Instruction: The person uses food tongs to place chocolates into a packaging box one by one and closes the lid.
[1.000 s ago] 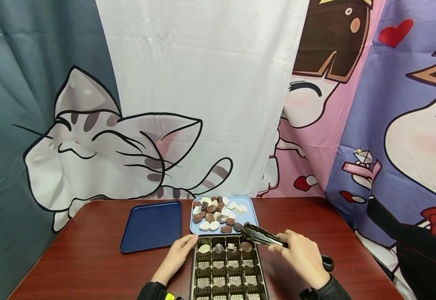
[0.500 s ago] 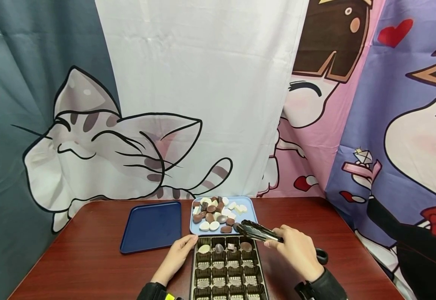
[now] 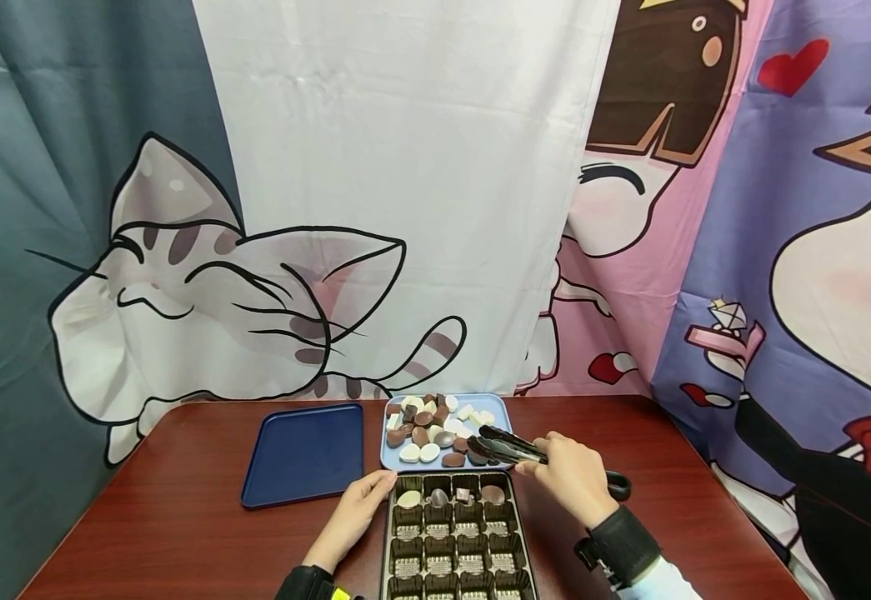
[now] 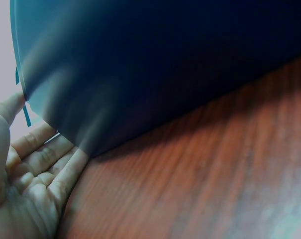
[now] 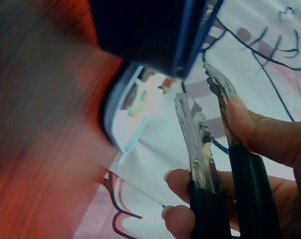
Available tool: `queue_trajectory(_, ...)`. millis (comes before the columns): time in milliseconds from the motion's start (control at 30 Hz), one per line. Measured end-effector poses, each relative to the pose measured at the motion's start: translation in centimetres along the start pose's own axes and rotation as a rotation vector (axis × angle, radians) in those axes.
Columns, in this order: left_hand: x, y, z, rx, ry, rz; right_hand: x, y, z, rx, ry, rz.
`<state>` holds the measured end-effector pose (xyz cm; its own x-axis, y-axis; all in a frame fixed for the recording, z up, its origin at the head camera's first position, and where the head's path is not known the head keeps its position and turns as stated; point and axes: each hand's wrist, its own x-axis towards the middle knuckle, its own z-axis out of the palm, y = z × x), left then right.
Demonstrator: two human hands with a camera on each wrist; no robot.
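Observation:
My left hand (image 3: 352,518) holds the far left corner of a black tray (image 3: 439,542) divided into compartments. In the left wrist view its thumb (image 4: 11,107) meets the glossy dark rim, the other fingers against the wall. A pair of tongs (image 3: 510,450) with black handles is gripped in my right hand (image 3: 572,479). Their metal tips stand apart at the near right corner of a light blue tray (image 3: 492,403) of chocolates, close about a dark oval chocolate (image 3: 478,457). The right wrist view shows a gap between the tongs' scalloped tips (image 5: 192,112).
The far row of compartments holds a white oval chocolate (image 3: 408,498), a dark oval one (image 3: 438,497), a small square one (image 3: 463,495) and a round brown one (image 3: 493,494). A dark blue tray (image 3: 307,457) lies left on the reddish wooden table (image 3: 172,517). Printed curtains hang behind.
My right hand has moved left and farther from me, carrying the tongs to the light blue tray's corner. The tongs' tips have spread apart. My left hand and the black tray stay put.

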<state>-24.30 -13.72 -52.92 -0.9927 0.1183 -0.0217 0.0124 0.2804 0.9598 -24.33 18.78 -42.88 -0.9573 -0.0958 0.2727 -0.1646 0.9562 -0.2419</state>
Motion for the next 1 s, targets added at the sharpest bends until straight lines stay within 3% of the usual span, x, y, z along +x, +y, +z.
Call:
queue_trajectory(467,0.1,-0.2,-0.1,-0.002,-0.002,0.001,2.3,-0.5,3.0,-0.099,0.039,-0.095)
queue_trajectory(1000,0.0,-0.2,0.1,0.016,-0.004,0.010,2.3,-0.9,4.2,-0.145,0.096,-0.158)
